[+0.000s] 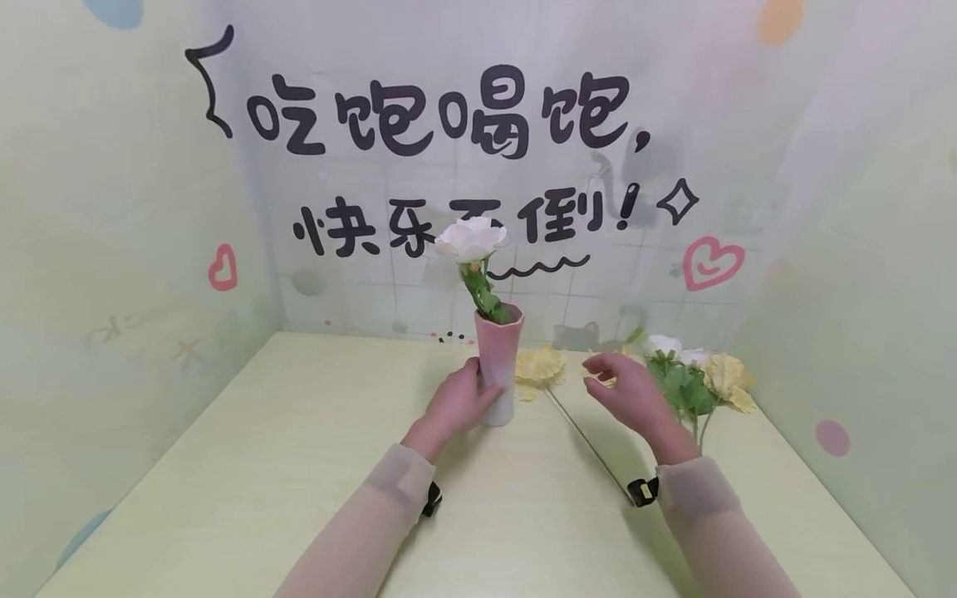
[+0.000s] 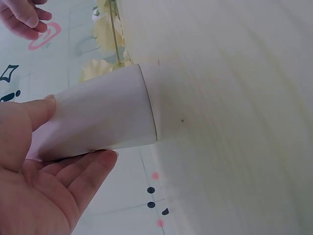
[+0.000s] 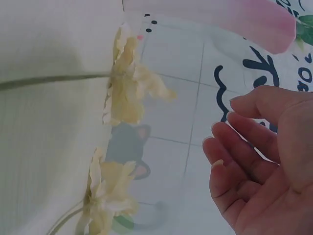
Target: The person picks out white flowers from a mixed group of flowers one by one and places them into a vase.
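Fingers and thumb of the left hand (image 1: 458, 405) curl around the lower body of the pink vase (image 1: 498, 365), which stands upright on the table (image 1: 224, 465) near the middle of its far edge, with a white flower (image 1: 471, 238) rising from its mouth. The right hand (image 1: 631, 392) hovers just right of the vase with fingers loosely spread and holding nothing. It is above a yellow flower (image 1: 540, 366) lying on the table, beside a bunch of loose flowers (image 1: 699, 378) toward the far right corner.
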The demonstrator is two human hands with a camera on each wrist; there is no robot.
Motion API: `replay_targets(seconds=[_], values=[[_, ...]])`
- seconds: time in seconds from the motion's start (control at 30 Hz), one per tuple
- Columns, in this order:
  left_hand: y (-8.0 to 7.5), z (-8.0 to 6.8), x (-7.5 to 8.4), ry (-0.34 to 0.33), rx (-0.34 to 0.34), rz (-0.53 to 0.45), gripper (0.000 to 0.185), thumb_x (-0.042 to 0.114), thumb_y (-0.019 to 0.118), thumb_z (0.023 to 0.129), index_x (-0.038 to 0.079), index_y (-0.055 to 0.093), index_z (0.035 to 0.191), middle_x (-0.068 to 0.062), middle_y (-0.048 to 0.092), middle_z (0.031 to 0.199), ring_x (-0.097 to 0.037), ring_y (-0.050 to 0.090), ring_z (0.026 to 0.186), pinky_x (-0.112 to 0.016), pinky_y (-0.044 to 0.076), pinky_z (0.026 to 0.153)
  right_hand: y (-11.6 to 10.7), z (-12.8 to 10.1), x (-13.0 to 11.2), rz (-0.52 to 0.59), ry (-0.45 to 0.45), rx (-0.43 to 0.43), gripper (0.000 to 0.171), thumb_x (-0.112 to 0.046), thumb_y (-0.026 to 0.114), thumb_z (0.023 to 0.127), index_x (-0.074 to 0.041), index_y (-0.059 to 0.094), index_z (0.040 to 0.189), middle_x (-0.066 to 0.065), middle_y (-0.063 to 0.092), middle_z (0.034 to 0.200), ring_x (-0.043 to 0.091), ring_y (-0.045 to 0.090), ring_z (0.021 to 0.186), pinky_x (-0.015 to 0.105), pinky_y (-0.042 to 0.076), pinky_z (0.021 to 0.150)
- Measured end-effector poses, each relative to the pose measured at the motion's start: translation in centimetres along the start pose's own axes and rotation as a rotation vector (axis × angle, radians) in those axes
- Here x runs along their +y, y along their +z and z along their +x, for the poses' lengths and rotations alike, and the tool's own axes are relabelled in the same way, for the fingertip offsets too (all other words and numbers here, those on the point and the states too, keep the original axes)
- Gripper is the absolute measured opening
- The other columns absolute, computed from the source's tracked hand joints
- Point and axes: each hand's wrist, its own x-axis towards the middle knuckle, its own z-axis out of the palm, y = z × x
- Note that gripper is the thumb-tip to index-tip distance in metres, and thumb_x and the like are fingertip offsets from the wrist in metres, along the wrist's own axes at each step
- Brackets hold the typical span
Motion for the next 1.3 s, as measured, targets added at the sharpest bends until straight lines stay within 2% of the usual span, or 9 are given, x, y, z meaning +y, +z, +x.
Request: replay_targets(seconds=[0.27, 0.53, 0.67, 0.87, 0.93, 1.0, 1.1, 1.17, 1.3], values=[[-0.2, -0.2, -0.1, -0.008, 0.003, 0.013, 0.064, 0.032, 0.067, 0.111, -0.009, 0.047, 0.155, -0.029, 0.065, 0.148, -0.044, 0.067, 0.135, -0.058, 0.056, 0.114, -2.8, -0.3, 1.7, -0.050, 0.095, 0.018, 0.040, -0.020, 0.065, 0.108, 0.003, 0.067, 0.141, 0.026, 0.073, 0.137, 0.044, 0.071, 0.122, 0.061, 0.060, 0.100], [0.0, -0.1, -0.1, 0.002, -0.004, 0.009, 0.064, 0.033, 0.066, 0.111, -0.009, 0.047, 0.155, -0.029, 0.066, 0.147, -0.044, 0.068, 0.134, -0.057, 0.056, 0.113, -5.1, -1.4, 4.7, -0.116, 0.209, 0.011, 0.044, -0.022, 0.062, 0.107, 0.009, 0.064, 0.139, 0.030, 0.073, 0.132, 0.049, 0.070, 0.121, 0.061, 0.059, 0.099], [-0.1, -0.1, -0.1, 0.010, 0.000, 0.005, 0.063, 0.032, 0.067, 0.110, -0.010, 0.047, 0.154, -0.030, 0.066, 0.146, -0.044, 0.069, 0.133, -0.058, 0.057, 0.113, -5.7, -1.7, 6.4, -0.151, 0.292, -0.035, 0.049, -0.023, 0.061, 0.106, 0.012, 0.062, 0.139, 0.034, 0.069, 0.134, 0.053, 0.067, 0.123, 0.064, 0.058, 0.101], [-0.1, -0.2, 0.0, 0.026, 0.007, 0.002, 0.062, 0.030, 0.068, 0.110, -0.011, 0.049, 0.152, -0.031, 0.068, 0.143, -0.045, 0.070, 0.130, -0.058, 0.058, 0.110, -6.1, -2.1, 8.4, -0.187, 0.391, -0.145, 0.047, -0.024, 0.062, 0.104, 0.013, 0.064, 0.134, 0.036, 0.069, 0.132, 0.050, 0.069, 0.114, 0.063, 0.059, 0.094], [-0.1, -0.3, 0.1, 0.026, 0.006, 0.003, 0.062, 0.030, 0.068, 0.110, -0.011, 0.049, 0.151, -0.031, 0.068, 0.143, -0.045, 0.070, 0.130, -0.058, 0.058, 0.110, -6.0, -2.1, 8.9, -0.191, 0.407, -0.173, 0.044, -0.023, 0.064, 0.104, 0.013, 0.067, 0.128, 0.034, 0.071, 0.126, 0.046, 0.070, 0.107, 0.060, 0.059, 0.089], [-0.1, -0.3, 0.0, 0.025, 0.004, 0.006, 0.062, 0.030, 0.068, 0.110, -0.011, 0.048, 0.152, -0.031, 0.068, 0.143, -0.045, 0.070, 0.130, -0.058, 0.058, 0.111, -5.8, -2.2, 9.3, -0.187, 0.428, -0.196, 0.035, -0.025, 0.066, 0.105, 0.011, 0.069, 0.106, 0.026, 0.072, 0.098, 0.038, 0.068, 0.088, 0.052, 0.059, 0.078], [-0.1, -0.3, 0.1, 0.023, 0.000, 0.005, 0.062, 0.030, 0.067, 0.110, -0.011, 0.048, 0.152, -0.031, 0.067, 0.144, -0.045, 0.069, 0.131, -0.058, 0.057, 0.112, -5.5, -2.5, 9.8, -0.171, 0.460, -0.201, 0.039, -0.027, 0.067, 0.105, -0.006, 0.057, 0.074, 0.004, 0.054, 0.066, 0.019, 0.053, 0.064, 0.037, 0.050, 0.062], [0.0, -0.3, 0.0, 0.026, 0.000, 0.006, 0.062, 0.030, 0.067, 0.110, -0.011, 0.048, 0.152, -0.030, 0.067, 0.144, -0.044, 0.070, 0.131, -0.058, 0.057, 0.111, -5.3, -2.8, 9.9, -0.166, 0.490, -0.203, 0.047, -0.029, 0.067, 0.106, -0.016, 0.047, 0.065, -0.006, 0.042, 0.057, 0.013, 0.044, 0.054, 0.031, 0.043, 0.057], [0.0, -0.2, 0.0, 0.028, 0.002, 0.005, 0.062, 0.031, 0.068, 0.110, -0.011, 0.048, 0.152, -0.030, 0.068, 0.143, -0.044, 0.070, 0.130, -0.058, 0.058, 0.111, -5.3, -3.1, 9.7, -0.185, 0.541, -0.215, 0.044, -0.022, 0.064, 0.101, -0.015, 0.055, 0.059, -0.003, 0.052, 0.053, 0.012, 0.048, 0.049, 0.029, 0.043, 0.055]])
